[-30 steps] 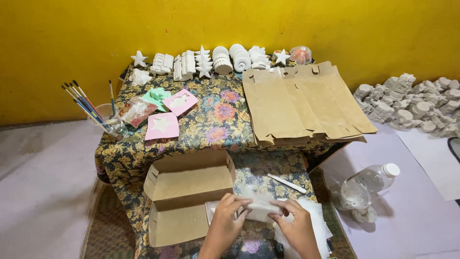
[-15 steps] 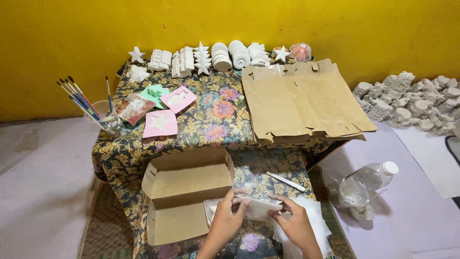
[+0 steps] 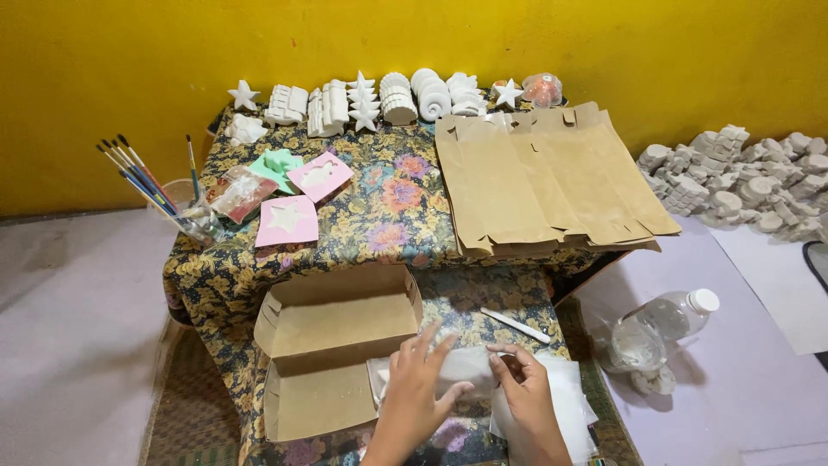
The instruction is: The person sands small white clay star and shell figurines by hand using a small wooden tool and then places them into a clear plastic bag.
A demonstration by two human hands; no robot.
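Your left hand point(image 3: 416, 395) and right hand point(image 3: 527, 404) both close their grip on a white wrapped bundle point(image 3: 470, 369), low on the counter point(image 3: 388, 194) edge. What sits inside the wrap is hard to make out; your fingers cover much of it. Wrists cut off by the frame bottom. White sheets point(image 3: 569, 406) lie beneath, partly hidden. Just left: open cardboard box point(image 3: 332, 345). Just behind: thin white stick point(image 3: 516, 325). Farther back: flat brown paper bags point(image 3: 543, 177), pink moulds point(image 3: 302, 198), brushes in a cup point(image 3: 155, 194), white plaster figures point(image 3: 379, 102) by the wall. Right, on the floor: clear plastic bottle point(image 3: 660, 328).
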